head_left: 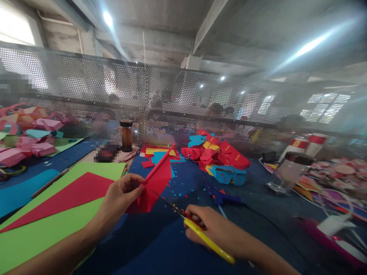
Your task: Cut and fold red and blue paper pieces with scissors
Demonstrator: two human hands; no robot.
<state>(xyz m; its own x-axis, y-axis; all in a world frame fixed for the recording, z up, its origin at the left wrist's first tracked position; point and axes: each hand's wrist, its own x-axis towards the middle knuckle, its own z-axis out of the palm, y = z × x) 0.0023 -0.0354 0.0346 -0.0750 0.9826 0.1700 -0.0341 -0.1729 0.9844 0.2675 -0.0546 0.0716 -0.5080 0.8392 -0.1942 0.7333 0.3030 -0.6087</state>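
My left hand [128,191] pinches a folded piece of red paper [159,179] above the blue table, its rolled or folded edge slanting up to the right. In my right hand [205,225] is a pair of scissors [206,240] with yellow handles. The blades point up and left, their tips at the red paper near my left fingers; whether they bite into it I cannot tell. Under my left forearm lie a red paper triangle [65,196] and a large light green sheet [43,244].
Cut red, blue and yellow paper shapes [226,154] pile up beyond my hands. A blue glue gun [225,198] with a cord lies right of centre. Jars [289,173] [126,135] stand right and left. A perforated metal screen [169,91] closes the back.
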